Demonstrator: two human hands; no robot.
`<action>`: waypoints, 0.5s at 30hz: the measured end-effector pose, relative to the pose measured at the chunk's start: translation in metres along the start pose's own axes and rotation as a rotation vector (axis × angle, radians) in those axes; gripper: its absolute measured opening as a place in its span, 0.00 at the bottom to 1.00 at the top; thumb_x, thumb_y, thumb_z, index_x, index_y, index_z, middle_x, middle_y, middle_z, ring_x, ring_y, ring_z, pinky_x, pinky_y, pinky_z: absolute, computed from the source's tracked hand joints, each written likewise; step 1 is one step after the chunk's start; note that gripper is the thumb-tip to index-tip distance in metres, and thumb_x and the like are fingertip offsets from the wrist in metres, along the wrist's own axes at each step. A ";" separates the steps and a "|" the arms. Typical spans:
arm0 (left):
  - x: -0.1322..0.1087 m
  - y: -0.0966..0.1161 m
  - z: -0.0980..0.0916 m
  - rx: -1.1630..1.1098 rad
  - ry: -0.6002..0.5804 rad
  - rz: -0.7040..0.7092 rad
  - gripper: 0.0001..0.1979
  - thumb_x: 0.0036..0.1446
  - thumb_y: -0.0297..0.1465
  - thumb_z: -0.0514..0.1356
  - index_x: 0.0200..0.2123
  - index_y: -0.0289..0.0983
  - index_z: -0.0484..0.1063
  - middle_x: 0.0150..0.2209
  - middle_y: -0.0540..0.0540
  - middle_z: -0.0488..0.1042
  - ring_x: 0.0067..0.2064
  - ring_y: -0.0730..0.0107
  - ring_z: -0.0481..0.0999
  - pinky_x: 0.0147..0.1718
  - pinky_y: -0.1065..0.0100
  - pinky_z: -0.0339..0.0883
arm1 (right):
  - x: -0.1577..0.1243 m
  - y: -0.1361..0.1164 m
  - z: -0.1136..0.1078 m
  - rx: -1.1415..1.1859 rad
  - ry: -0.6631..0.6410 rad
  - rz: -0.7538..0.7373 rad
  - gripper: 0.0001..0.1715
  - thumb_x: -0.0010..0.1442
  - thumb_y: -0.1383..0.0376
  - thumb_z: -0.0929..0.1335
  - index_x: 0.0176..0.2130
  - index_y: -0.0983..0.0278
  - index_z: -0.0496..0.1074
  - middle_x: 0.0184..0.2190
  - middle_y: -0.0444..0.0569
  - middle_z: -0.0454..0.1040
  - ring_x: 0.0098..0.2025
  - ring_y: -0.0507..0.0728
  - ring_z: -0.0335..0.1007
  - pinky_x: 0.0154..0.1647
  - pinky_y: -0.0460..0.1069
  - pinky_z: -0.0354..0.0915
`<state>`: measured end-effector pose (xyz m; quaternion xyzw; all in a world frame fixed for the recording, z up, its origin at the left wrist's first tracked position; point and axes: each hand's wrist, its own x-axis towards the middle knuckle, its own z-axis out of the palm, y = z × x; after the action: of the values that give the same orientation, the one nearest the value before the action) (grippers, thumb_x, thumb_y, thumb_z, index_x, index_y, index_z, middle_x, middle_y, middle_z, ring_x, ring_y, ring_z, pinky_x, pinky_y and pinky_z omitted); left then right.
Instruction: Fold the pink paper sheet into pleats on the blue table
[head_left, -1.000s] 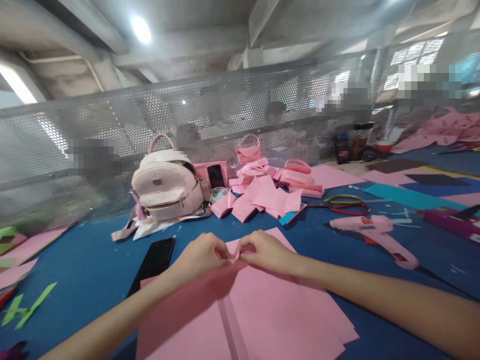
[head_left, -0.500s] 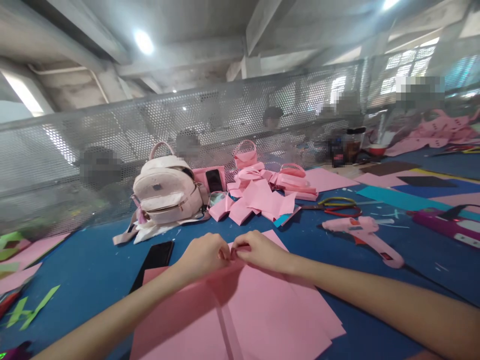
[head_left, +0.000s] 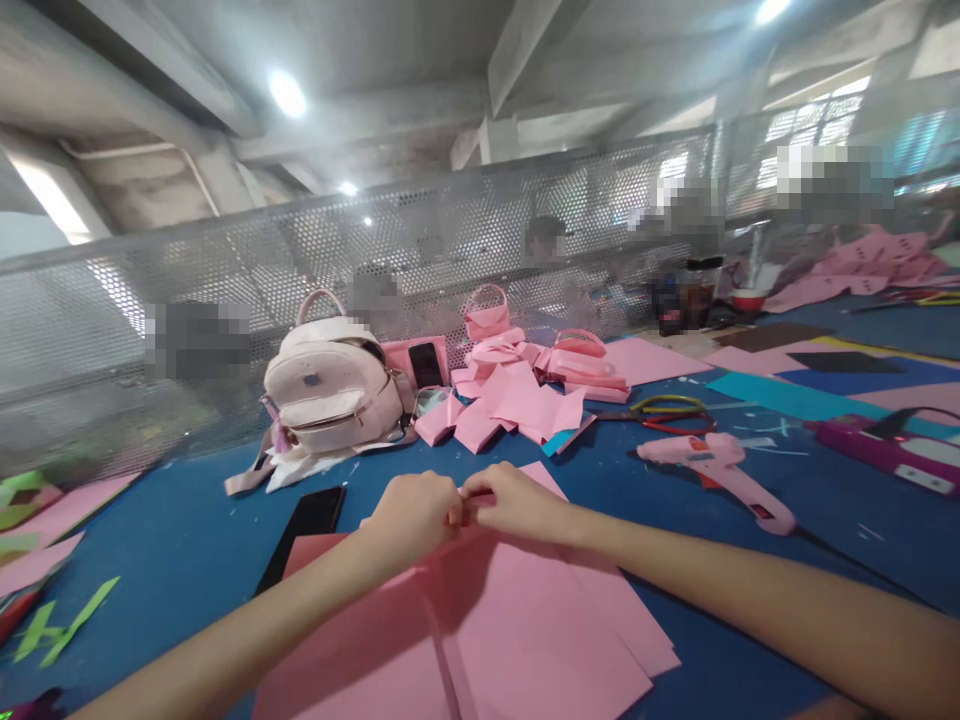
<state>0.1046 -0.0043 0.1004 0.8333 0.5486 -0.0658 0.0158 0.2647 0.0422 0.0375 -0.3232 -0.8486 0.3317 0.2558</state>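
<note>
Pink paper sheets [head_left: 555,620] lie in a loose stack on the blue table in front of me, with a narrow crease or strip running down the middle of the top one. At the far edge of that paper, my left hand [head_left: 420,512] is closed, its fingertips pinching the pink paper. My right hand [head_left: 514,503] meets it there, thumb and forefinger also pinched on the edge. The two sets of fingertips almost touch. What lies right between them is mostly hidden by the fingers.
A black phone [head_left: 311,520] lies left of the paper. Beyond stand a white backpack [head_left: 334,385] and folded pink paper pieces [head_left: 510,395]. To the right are scissors [head_left: 675,408], a pink glue gun [head_left: 724,465] with its cord, and a purple tool [head_left: 885,445]. A perforated metal screen [head_left: 300,260] rises behind.
Both hands stay pinched at the same edge, with barely any finger movement. The whole view has shifted slightly.
</note>
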 end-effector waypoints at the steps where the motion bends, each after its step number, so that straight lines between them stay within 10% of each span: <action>1: 0.000 0.003 0.000 0.028 -0.010 0.005 0.11 0.53 0.26 0.57 0.33 0.38 0.81 0.35 0.39 0.81 0.40 0.51 0.79 0.35 0.62 0.65 | 0.000 0.000 -0.001 -0.013 -0.002 0.003 0.14 0.52 0.70 0.66 0.35 0.63 0.81 0.34 0.46 0.82 0.36 0.56 0.75 0.34 0.45 0.61; 9: -0.013 0.022 -0.006 0.015 -0.107 0.064 0.10 0.54 0.23 0.56 0.34 0.30 0.78 0.37 0.30 0.79 0.39 0.46 0.78 0.40 0.55 0.64 | -0.002 -0.002 -0.007 -0.118 0.012 0.045 0.16 0.50 0.71 0.67 0.36 0.58 0.81 0.34 0.44 0.82 0.36 0.56 0.75 0.31 0.45 0.58; 15: -0.007 -0.022 -0.042 -0.379 -0.405 0.183 0.15 0.61 0.36 0.54 0.36 0.38 0.80 0.35 0.43 0.80 0.35 0.63 0.78 0.33 0.69 0.66 | -0.006 -0.011 -0.007 -0.106 0.002 0.039 0.14 0.50 0.69 0.67 0.34 0.58 0.82 0.34 0.43 0.82 0.37 0.56 0.76 0.33 0.44 0.60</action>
<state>0.0857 0.0020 0.1436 0.8314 0.4596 -0.1253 0.2862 0.2688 0.0347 0.0491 -0.3533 -0.8582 0.2909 0.2324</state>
